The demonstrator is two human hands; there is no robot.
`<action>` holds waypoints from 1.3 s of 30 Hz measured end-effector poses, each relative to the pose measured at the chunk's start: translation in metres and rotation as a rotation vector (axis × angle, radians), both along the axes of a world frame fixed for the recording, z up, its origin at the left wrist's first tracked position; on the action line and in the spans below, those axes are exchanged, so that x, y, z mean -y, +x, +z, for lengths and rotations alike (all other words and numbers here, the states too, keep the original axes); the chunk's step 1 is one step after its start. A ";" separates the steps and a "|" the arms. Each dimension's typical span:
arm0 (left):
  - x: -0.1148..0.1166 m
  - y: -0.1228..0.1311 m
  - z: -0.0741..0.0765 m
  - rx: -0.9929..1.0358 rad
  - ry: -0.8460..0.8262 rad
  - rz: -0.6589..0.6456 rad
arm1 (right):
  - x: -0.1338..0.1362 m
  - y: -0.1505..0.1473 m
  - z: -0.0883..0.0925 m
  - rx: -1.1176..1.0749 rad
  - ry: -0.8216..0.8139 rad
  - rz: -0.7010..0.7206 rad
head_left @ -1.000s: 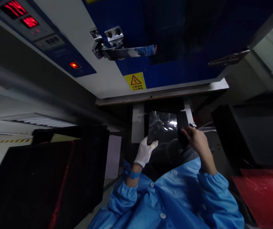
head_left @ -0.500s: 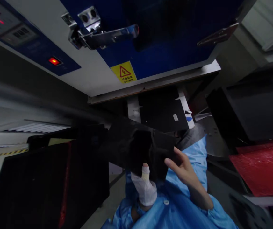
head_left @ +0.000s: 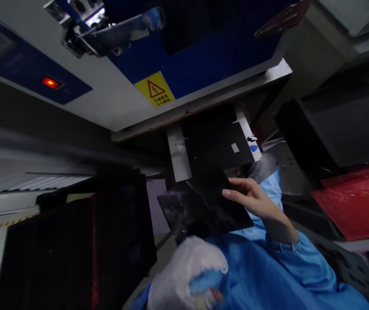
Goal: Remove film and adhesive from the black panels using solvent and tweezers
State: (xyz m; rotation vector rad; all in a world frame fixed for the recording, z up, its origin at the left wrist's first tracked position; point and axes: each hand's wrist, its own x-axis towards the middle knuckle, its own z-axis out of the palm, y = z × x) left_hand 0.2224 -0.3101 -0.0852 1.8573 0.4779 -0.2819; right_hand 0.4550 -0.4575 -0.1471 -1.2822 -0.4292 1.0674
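Head view: gloved left hand [head_left: 192, 265] blurred, grip unclear; half-curled right hand [head_left: 252, 197] holds black sheet [head_left: 206, 211] by edge; cropped blue-doored cabinet [head_left: 210, 60] overhangs dark board [head_left: 215, 144].

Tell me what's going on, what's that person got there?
Someone in a blue coat is handling a thin black sheet. Their bare right hand holds it by the edge. Their left hand, in a white glove, is nearer their body, too blurry to tell if it holds anything. Beyond the sheet is a black board with a little white label. A red light is glowing.
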 end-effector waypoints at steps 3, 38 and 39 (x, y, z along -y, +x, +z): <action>-0.024 0.017 -0.008 0.090 0.394 0.450 | -0.005 0.007 -0.001 -0.001 -0.003 0.187; -0.018 0.055 0.003 -0.222 0.033 0.617 | 0.027 0.036 -0.009 0.600 -0.211 -0.695; -0.013 0.063 0.004 -0.206 -0.001 0.566 | 0.049 0.022 0.004 0.588 -0.277 -0.762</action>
